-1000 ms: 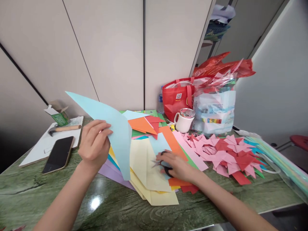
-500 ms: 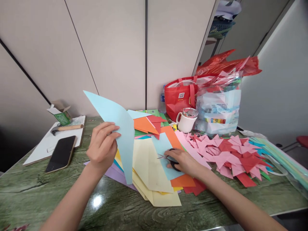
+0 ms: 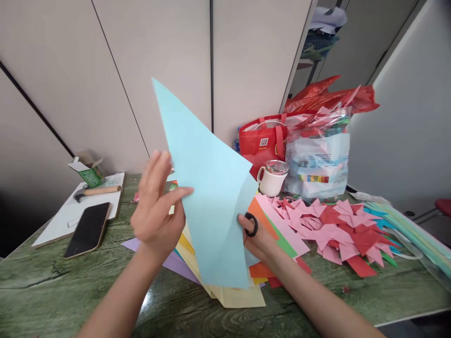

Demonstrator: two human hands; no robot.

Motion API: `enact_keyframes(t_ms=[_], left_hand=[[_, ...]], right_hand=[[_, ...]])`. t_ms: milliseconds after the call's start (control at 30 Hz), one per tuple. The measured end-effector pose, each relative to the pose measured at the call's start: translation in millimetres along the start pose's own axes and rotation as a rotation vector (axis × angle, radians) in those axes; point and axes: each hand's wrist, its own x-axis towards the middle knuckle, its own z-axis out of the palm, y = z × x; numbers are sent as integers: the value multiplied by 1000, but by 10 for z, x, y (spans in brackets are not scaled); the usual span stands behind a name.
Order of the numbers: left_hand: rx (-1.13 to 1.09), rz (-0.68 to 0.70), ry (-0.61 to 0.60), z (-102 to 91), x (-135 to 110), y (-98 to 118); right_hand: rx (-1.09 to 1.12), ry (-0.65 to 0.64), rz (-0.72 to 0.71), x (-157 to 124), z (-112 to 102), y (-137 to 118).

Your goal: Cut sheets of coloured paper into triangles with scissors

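A light blue sheet of paper [image 3: 204, 188] with a pointed top corner stands raised in front of me, over the stack. My left hand [image 3: 157, 202] is at its left edge, fingers stretched upward and apart, one digit touching the front of the sheet. At the right edge, my right hand [image 3: 259, 237] has its thumb against the sheet and keeps hold of scissors; a black handle loop [image 3: 251, 225] shows, while the blades are hidden. Cream paper [image 3: 243, 298], orange paper [image 3: 262, 216] and purple paper [image 3: 176, 265] stick out from beneath.
Folded pink and red paper pieces [image 3: 327, 225] lie heaped at right. Behind stand a white mug [image 3: 272, 180], a red bag [image 3: 257, 150] and a clear plastic bag [image 3: 317, 164]. At left lie a phone [image 3: 88, 230], a hammer [image 3: 100, 190] and a green box [image 3: 91, 176].
The blue sheet has moved right and up, its broad face now toward me. My left hand's fingers have loosened and spread. My right hand has come up from the stack to the sheet's edge.
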Motion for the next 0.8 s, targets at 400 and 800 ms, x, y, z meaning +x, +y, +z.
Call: enact_keyframes(t_ms=[400,800], left_hand=[[-919,-1666,-136,132,-823,-89],[-851,-1383,-86,222,-626,-246]], right_hand=[[-337,355,-225,196,-217,-27],[-405,275,-247,168,-156,0]])
